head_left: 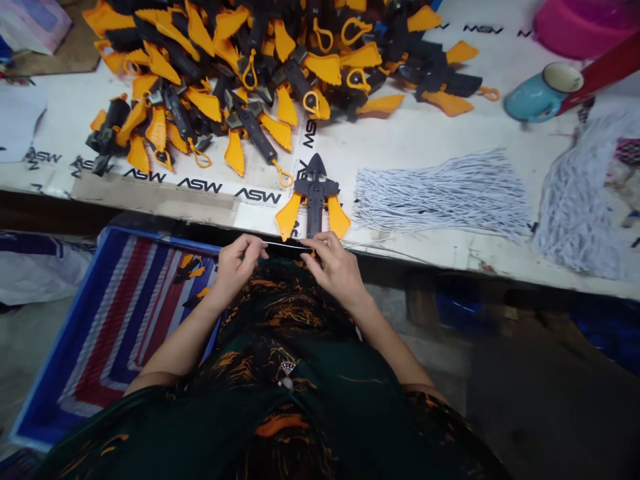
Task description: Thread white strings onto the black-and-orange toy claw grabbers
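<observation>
A white string [283,245] runs taut between my two hands at the table's front edge. My left hand [243,258] pinches one end of it. My right hand [333,265] is closed on the string near the tail of a black and orange winged toy [315,190]. That toy lies flat with its pointed nose away from me and its orange wings spread to both sides. Part of its tail is hidden by my right fingers. From my right hand the string trails right along the table edge.
A heap of similar black and orange toys [255,127] covers the back left. Bundles of white strings [440,193] lie to the right, near a blue enamel mug [537,97] and a pink tub [585,30]. A blue-rimmed striped crate [65,360] stands below left.
</observation>
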Demonstrator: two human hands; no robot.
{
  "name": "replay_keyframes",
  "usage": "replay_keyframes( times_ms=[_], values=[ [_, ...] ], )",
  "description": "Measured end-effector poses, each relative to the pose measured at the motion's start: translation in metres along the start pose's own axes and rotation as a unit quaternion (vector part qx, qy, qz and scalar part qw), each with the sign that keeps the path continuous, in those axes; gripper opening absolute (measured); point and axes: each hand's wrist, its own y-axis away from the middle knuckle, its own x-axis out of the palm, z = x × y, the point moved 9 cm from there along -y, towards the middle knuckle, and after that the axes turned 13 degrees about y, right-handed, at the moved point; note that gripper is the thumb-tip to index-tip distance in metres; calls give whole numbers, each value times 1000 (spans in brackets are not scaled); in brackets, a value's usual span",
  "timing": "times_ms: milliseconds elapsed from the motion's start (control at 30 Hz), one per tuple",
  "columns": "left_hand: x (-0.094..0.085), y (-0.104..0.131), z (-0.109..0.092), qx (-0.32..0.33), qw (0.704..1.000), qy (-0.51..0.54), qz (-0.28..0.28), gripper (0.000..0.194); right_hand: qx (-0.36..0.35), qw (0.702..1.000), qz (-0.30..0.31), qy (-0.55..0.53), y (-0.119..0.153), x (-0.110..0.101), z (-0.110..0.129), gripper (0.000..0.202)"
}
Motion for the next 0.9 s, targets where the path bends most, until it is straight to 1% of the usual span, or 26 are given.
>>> replay_keyframes(
  times_ms=[67,167,233,300,400,500,567,633,767,900],
  values=[
    [1,2,-2,-3,1000,-4,21,27,-27,998,-9,-64,-6,2,12,31],
    [6,4,-3,-21,999,34,21,28,-65,983,-29,-166,-16,8,30,26],
    [10,5,-1,-41,996,79,19,30,-67,974,-36,-211,-21,11,34,22],
    [13,5,6,-66,990,121,18,32,-45,974,-33,-218,-25,11,30,20],
    [15,1,24,-103,981,164,1,35,-13,988,-24,-151,-33,2,16,19],
    [19,-4,46,-132,975,175,-21,40,-28,999,12,-22,-43,-4,10,19],
    [26,-7,58,-152,971,182,-19,44,-45,996,48,58,-48,-1,9,20],
    [34,-9,67,-169,966,195,-10,48,-51,990,75,111,-52,5,10,21],
    [44,-10,74,-184,957,225,0,51,-60,984,99,138,-54,12,17,22],
    [47,-12,77,-186,953,238,6,48,-60,985,92,132,-54,12,24,23]
  ],
)
